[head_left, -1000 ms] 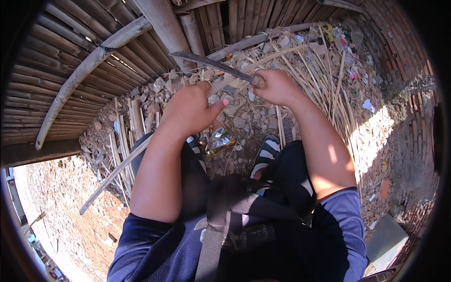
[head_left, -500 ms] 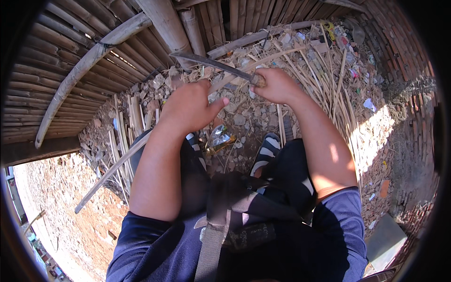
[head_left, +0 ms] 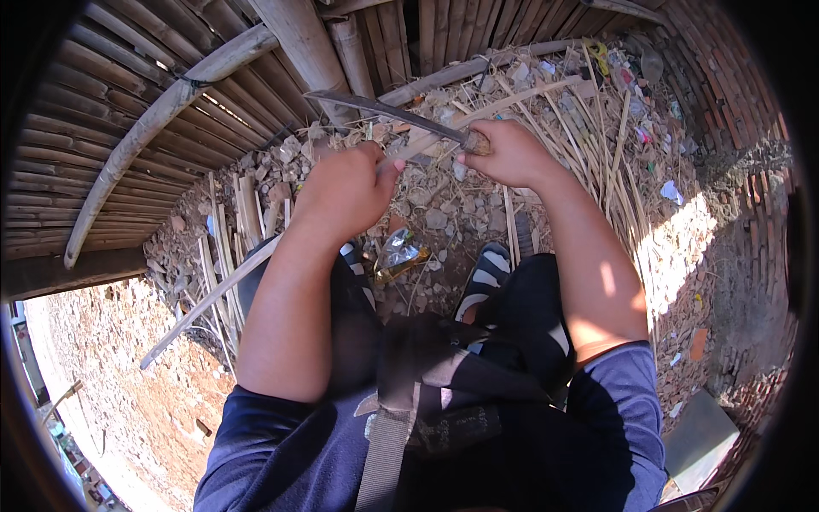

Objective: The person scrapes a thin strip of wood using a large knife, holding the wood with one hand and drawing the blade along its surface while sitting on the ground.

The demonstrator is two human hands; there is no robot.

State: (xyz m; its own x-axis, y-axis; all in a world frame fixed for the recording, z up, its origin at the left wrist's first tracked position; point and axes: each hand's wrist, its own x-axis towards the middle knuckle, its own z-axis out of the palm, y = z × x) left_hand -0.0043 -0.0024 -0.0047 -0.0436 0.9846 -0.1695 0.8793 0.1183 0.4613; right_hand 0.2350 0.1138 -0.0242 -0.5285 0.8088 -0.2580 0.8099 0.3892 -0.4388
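My right hand (head_left: 509, 154) is wrapped round the short wooden handle of a machete (head_left: 384, 111), whose long dark blade points left toward the bamboo posts. A long pale bamboo strip (head_left: 209, 300) slants from the lower left, behind my left forearm, up to the far right. My left hand (head_left: 341, 189) is closed on the strip's middle, thumb pressed along it; its other fingers are mostly hidden. The blade crosses the strip between my two hands, close to it; whether they touch I cannot tell.
Cut bamboo strips (head_left: 610, 166) lie in a pile at the right, with more (head_left: 220, 256) at the left. Rubble and litter cover the ground, including a crumpled shiny wrapper (head_left: 399, 256) between my feet. A bamboo wall (head_left: 136, 145) rises at the left, a brick wall (head_left: 751, 213) at the right.
The bamboo strip has shifted up and to the right. My left thumb, held out before, now lies against the strip. My right hand and the machete have moved only slightly.
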